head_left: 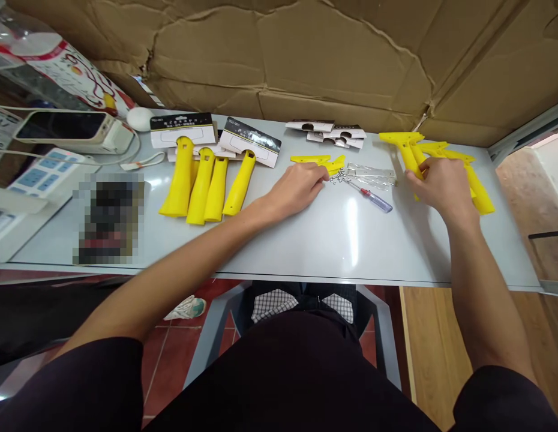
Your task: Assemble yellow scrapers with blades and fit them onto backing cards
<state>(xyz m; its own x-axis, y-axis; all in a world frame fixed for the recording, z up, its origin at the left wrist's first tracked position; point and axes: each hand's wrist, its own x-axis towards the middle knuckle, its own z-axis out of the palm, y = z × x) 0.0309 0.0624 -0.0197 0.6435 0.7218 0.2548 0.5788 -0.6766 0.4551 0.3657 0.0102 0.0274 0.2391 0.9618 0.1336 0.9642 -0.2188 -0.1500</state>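
Nearest, the table (306, 252) runs bare from its front edge up to the hands, leaving open room between the forearms, with a red-tiled floor (171, 360) below. The left hand (297, 187) rests fingers-down on small yellow plates (321, 162) beside a heap of screws (338, 176) and a screwdriver (373, 197) (whether its grip has closed on anything I cannot tell), while the right hand (441, 185) curls around a handle in the pile of yellow scrapers (479, 192) near the right edge. Farther left lie carded scrapers (202, 180), farther back loose cards (328, 131), then a cardboard wall (306, 54).
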